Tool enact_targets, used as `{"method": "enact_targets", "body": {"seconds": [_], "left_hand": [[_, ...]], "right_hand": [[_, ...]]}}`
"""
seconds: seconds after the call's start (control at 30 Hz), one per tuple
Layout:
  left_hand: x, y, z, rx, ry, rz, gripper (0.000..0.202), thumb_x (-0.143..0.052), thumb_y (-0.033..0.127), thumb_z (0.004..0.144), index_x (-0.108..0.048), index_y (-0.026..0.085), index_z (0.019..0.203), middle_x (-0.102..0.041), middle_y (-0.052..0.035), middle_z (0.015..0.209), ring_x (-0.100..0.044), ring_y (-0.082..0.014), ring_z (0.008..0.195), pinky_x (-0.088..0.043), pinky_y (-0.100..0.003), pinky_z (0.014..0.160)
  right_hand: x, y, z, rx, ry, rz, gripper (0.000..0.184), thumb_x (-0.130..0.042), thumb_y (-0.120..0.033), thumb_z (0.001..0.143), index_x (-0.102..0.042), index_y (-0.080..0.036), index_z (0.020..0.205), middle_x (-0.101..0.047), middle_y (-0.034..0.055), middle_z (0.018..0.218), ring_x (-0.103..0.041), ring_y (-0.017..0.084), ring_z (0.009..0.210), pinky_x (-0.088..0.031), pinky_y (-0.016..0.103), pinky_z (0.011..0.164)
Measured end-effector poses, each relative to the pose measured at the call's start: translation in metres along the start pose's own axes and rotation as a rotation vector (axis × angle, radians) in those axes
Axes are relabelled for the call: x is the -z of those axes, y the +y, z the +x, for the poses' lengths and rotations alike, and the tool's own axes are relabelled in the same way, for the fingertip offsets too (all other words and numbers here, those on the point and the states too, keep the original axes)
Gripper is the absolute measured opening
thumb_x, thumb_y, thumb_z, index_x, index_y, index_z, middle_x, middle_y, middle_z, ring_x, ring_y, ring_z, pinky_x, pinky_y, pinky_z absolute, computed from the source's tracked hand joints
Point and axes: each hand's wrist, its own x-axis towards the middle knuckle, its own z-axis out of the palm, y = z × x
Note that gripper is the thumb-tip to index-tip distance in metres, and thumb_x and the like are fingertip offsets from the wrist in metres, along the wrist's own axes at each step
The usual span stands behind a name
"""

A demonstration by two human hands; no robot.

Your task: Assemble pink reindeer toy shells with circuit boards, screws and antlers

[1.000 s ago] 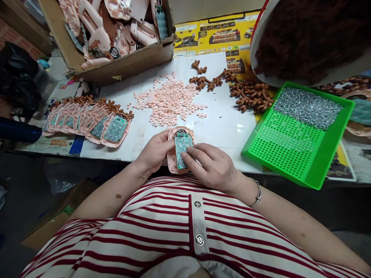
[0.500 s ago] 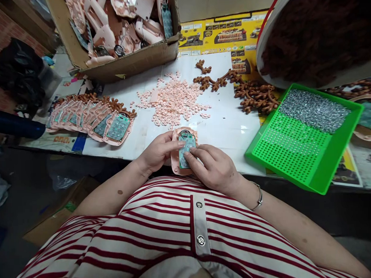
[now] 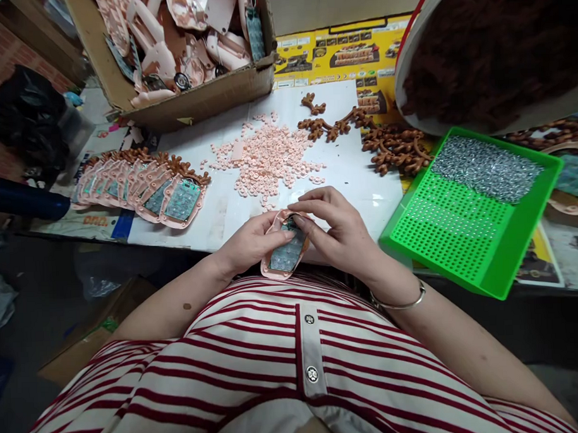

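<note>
Just below the centre of the frame, a pink casing half [image 3: 275, 274], fitted with a green circuit board [image 3: 286, 254], is gripped on its left side by the left hand [image 3: 251, 243], the thumb laid over the board. Its top end is pinched by the thumb and fingers of the right hand [image 3: 339, 228]. Small pink pieces [image 3: 265, 155] are strewn on the worktop [image 3: 213, 219] at upper centre; a green perforated tray [image 3: 448, 236] is set at right.

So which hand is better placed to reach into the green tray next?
Probably the right hand, though it touches the pink casing too: the green tray is nearer this hand, and the left hand grips the casing's left edge.
</note>
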Motion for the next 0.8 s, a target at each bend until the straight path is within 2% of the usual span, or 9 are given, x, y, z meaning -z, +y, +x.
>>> {"method": "enact_targets", "body": {"seconds": [0.1,0.27,0.4,0.57,0.67,0.8], "left_hand": [[-0.002,0.002,-0.001,0.021,-0.016,0.023,0.035,-0.082,0.032,0.071,-0.069,0.015,0.098,-0.067,-0.0015,0.088,-0.060,-0.0146,0.079,-0.048,-0.025,0.073],[-0.003,0.001,-0.002,0.052,-0.024,-0.007,0.040,-0.083,0.035,0.071,-0.070,0.015,0.103,-0.070,-0.0029,0.091,-0.063,-0.0161,0.082,-0.050,-0.027,0.076],[-0.004,-0.001,-0.003,0.071,-0.018,-0.047,0.044,-0.084,0.037,0.071,-0.070,0.015,0.107,-0.072,-0.0048,0.096,-0.065,-0.0175,0.085,-0.050,-0.027,0.077],[-0.004,-0.004,0.000,0.067,-0.005,-0.126,0.042,-0.084,0.036,0.071,-0.070,0.015,0.105,-0.072,-0.0034,0.091,-0.065,-0.0161,0.082,-0.049,-0.026,0.074],[-0.004,-0.004,0.002,0.067,0.046,-0.196,0.036,-0.083,0.034,0.071,-0.069,0.015,0.098,-0.070,-0.0017,0.084,-0.063,-0.0148,0.078,-0.049,-0.025,0.072],[-0.006,-0.003,0.005,0.083,0.075,-0.263,0.031,-0.082,0.032,0.070,-0.068,0.014,0.092,-0.069,-0.0010,0.080,-0.063,-0.0141,0.073,-0.048,-0.025,0.069]], "right_hand": [[0.000,0.006,0.004,-0.062,-0.084,0.068,0.013,-0.061,-0.024,0.095,-0.073,-0.023,0.100,-0.069,0.0081,0.103,-0.067,0.021,0.099,-0.058,0.038,0.084],[0.001,0.006,0.001,-0.168,-0.103,0.084,0.010,-0.058,-0.023,0.095,-0.067,-0.022,0.090,-0.070,0.0079,0.101,-0.068,0.021,0.097,-0.057,0.038,0.085],[0.002,0.005,0.000,-0.159,-0.091,0.031,0.011,-0.056,-0.022,0.095,-0.064,-0.021,0.088,-0.071,0.0098,0.103,-0.068,0.022,0.099,-0.056,0.040,0.087],[0.001,0.006,0.000,-0.099,-0.103,-0.047,0.013,-0.054,-0.021,0.097,-0.065,-0.020,0.092,-0.070,0.0109,0.102,-0.068,0.023,0.098,-0.057,0.040,0.086],[0.000,0.007,-0.004,-0.040,-0.110,-0.107,0.022,-0.051,-0.034,0.101,-0.067,-0.020,0.106,-0.070,0.0125,0.106,-0.067,0.025,0.100,-0.057,0.043,0.088],[-0.003,0.002,-0.014,0.049,-0.123,-0.213,0.066,-0.058,-0.066,0.091,-0.057,-0.017,0.134,-0.061,0.0227,0.132,-0.061,0.035,0.121,-0.056,0.053,0.096]]}}
